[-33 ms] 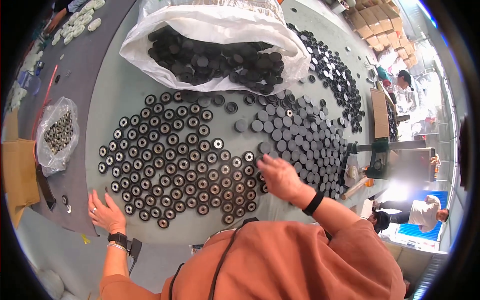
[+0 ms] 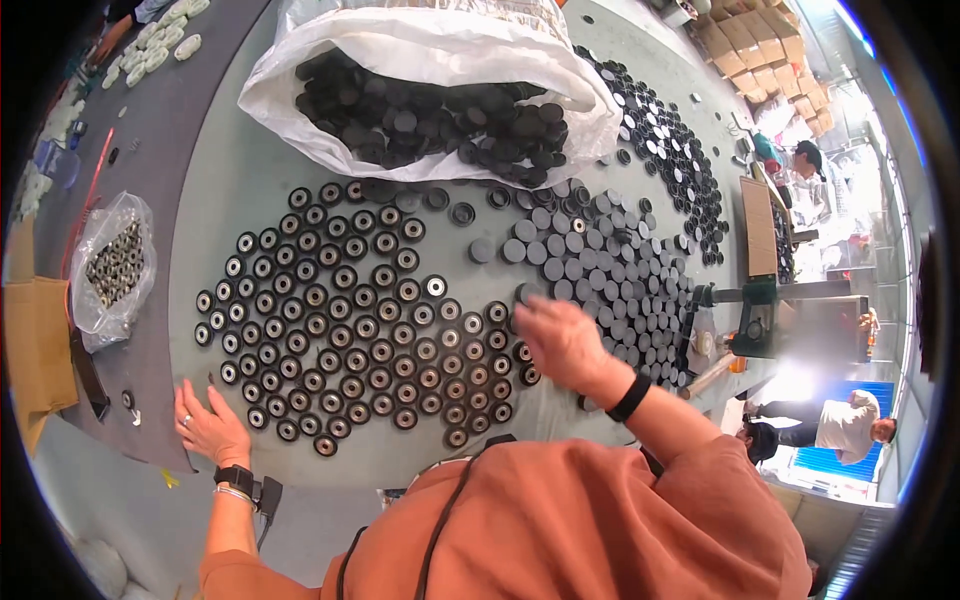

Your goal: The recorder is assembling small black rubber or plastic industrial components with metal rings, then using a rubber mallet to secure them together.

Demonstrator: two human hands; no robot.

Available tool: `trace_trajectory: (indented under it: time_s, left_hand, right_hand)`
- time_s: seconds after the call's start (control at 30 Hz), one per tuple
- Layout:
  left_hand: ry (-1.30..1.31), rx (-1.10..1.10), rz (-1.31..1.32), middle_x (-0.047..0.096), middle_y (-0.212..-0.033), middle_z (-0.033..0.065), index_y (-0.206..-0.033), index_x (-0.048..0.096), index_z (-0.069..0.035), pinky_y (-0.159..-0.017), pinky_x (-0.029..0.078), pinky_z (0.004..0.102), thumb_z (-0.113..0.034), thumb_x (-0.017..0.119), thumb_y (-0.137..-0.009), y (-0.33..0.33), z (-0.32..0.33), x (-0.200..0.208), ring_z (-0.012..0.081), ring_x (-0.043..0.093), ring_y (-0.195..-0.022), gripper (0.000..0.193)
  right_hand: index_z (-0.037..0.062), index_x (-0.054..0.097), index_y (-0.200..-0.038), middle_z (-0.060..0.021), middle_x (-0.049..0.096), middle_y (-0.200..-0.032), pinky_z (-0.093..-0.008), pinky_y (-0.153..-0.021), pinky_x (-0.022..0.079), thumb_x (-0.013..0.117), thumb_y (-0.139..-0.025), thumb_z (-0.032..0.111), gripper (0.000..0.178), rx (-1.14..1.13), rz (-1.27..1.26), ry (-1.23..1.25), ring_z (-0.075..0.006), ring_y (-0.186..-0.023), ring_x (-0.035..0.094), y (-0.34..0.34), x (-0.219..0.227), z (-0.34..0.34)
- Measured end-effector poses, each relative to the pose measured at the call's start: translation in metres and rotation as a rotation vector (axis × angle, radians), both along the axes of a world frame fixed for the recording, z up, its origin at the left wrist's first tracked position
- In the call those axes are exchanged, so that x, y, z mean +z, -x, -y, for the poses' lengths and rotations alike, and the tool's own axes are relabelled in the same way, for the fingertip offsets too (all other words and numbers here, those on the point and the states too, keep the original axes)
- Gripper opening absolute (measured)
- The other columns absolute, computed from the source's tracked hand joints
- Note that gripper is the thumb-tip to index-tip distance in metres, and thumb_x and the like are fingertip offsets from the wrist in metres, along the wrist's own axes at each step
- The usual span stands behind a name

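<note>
My left hand (image 2: 212, 428) lies at the table's near left edge with its fingers spread and nothing in it. Beside it begins a wide patch of black round pieces with metal ring centres (image 2: 340, 335), lying flat in rows. At the right side of this patch is my right hand (image 2: 562, 345), its fingertips smeared by motion. They are up against a loose dark grey round cap (image 2: 528, 293); whether they grip it cannot be made out. More grey round caps (image 2: 604, 272) lie in a dense group to the right of that hand.
A large white sack (image 2: 590, 95) full of black caps lies open at the back. To the left, a clear plastic bag (image 2: 140, 310) of small metal parts sits by a cardboard box (image 2: 45, 345). A green machine (image 2: 757, 318) stands at right. Other people are in the background.
My right hand has moved slightly away from me, toward the loose grey cap. My left hand stays where it was.
</note>
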State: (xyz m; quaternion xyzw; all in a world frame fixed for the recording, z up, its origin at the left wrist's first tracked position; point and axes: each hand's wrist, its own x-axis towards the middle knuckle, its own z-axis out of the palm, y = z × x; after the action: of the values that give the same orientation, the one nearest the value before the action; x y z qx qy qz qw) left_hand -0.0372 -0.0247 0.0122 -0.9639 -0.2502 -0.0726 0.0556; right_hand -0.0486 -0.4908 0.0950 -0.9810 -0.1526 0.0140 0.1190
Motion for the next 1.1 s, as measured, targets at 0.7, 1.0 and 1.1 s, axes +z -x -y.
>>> trace_trajectory:
  time_s: [0.7,1.0,1.1]
  left_hand:
    - [-0.028,0.007,-0.002,0.039,-0.135,-0.0011,-0.129,0.043,-0.024,-0.095,0.029,0.0498,-0.049,0.040,-0.089,0.004,-0.011,-0.014,0.0279,0.035,-0.121,0.047]
    - [-0.021,0.002,-0.009,0.039,-0.134,-0.0014,-0.129,0.044,-0.025,-0.095,0.029,0.0499,-0.050,0.039,-0.089,-0.001,-0.012,-0.015,0.0284,0.035,-0.121,0.048]
    - [-0.025,-0.003,-0.003,0.040,-0.133,-0.0015,-0.129,0.044,-0.025,-0.095,0.029,0.0496,-0.051,0.039,-0.089,-0.001,-0.012,-0.016,0.0285,0.035,-0.121,0.048]
  right_hand:
    - [0.0022,0.064,-0.088,-0.0142,0.066,-0.078,-0.0321,-0.064,0.051,0.061,-0.079,0.023,0.023,-0.495,-0.127,-0.569,-0.0277,-0.071,0.065,-0.094,-0.008,0.008]
    - [0.0077,0.058,-0.104,-0.0110,0.061,-0.108,-0.0387,-0.082,0.040,0.057,-0.068,0.003,0.036,-0.004,0.244,0.011,-0.0225,-0.099,0.059,0.005,-0.045,-0.011]
    - [0.0066,0.055,-0.110,-0.0120,0.058,-0.114,-0.0441,-0.088,0.035,0.057,-0.068,0.004,0.042,0.020,0.233,0.078,-0.0239,-0.108,0.054,0.009,-0.055,-0.012]
